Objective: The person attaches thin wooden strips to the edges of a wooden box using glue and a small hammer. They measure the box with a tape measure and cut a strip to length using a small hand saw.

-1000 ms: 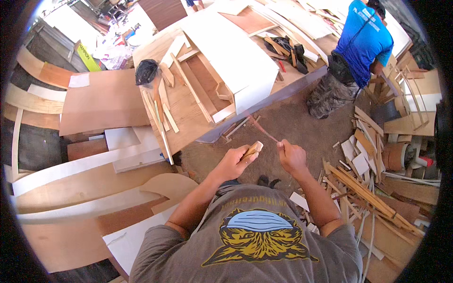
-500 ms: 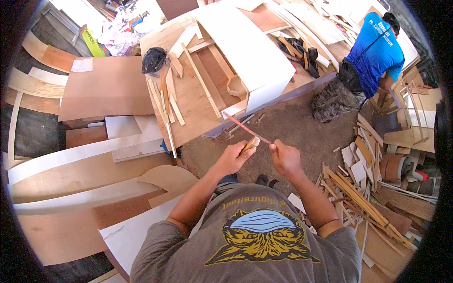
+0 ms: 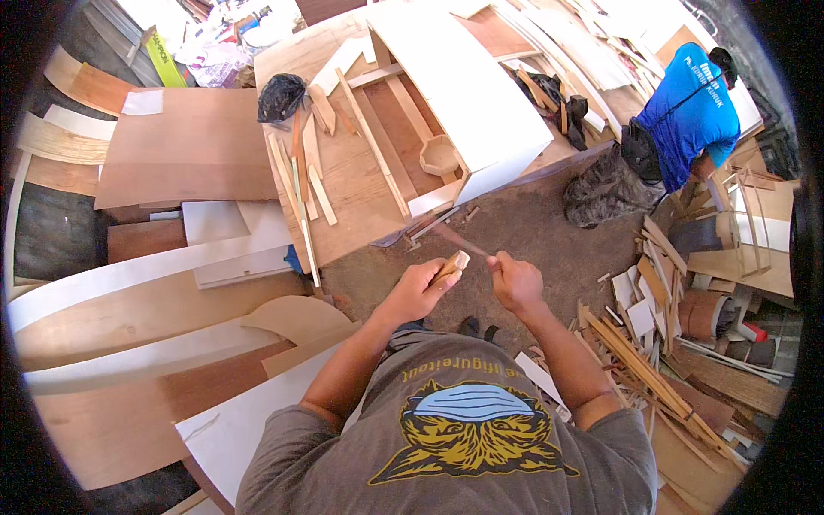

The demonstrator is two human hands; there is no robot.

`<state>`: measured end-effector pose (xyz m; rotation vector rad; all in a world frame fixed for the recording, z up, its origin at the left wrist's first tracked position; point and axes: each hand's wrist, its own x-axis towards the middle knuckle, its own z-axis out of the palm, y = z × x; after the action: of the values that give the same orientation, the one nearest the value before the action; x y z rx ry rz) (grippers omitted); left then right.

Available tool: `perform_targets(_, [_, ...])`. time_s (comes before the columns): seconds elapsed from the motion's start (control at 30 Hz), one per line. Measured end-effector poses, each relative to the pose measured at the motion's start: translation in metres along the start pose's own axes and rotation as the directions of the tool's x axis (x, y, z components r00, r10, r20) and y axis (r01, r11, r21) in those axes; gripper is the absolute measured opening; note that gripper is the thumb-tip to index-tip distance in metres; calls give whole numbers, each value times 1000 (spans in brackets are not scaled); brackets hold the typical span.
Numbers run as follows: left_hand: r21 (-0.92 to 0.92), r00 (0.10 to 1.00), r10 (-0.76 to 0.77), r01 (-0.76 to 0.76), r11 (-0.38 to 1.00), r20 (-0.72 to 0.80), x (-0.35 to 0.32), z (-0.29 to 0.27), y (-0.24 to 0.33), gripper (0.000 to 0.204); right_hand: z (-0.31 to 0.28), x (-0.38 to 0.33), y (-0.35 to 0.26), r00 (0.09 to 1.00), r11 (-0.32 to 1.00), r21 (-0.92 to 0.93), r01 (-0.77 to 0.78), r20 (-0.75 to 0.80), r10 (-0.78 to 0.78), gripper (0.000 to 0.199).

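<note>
I see left hand point(image 3: 418, 290) fingers clamped on a wood block point(image 3: 452, 263), right hand point(image 3: 515, 281) gripping a thin tool point(image 3: 459, 242) at 3 o'clock; a slip risks cutting those fingers.

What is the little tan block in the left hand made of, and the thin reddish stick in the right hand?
The little tan block in the left hand looks like bare, unpainted wood: pale, matte, squarish end. The thin reddish stick in the right hand is probably a wood strip too, though it is too thin to be sure.
</note>
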<state>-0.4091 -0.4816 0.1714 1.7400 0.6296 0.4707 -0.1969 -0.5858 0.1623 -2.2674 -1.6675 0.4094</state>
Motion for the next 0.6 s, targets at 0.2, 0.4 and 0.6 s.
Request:
perform_targets(0.2, [-16,995,62,-64,998,-79,6,3,-16,26,2,-4,-21,998,989,142,49,-42,-43,37])
perform_targets(0.4, [26,997,-71,71,997,-1,1,-9,-18,28,10,9,-2,1000,1000,5,1,-19,-1,33])
perform_targets(0.6, [19,997,20,-19,1000,-73,5,-9,-25,27,-1,6,-31,990,986,90,138,11,-140,42])
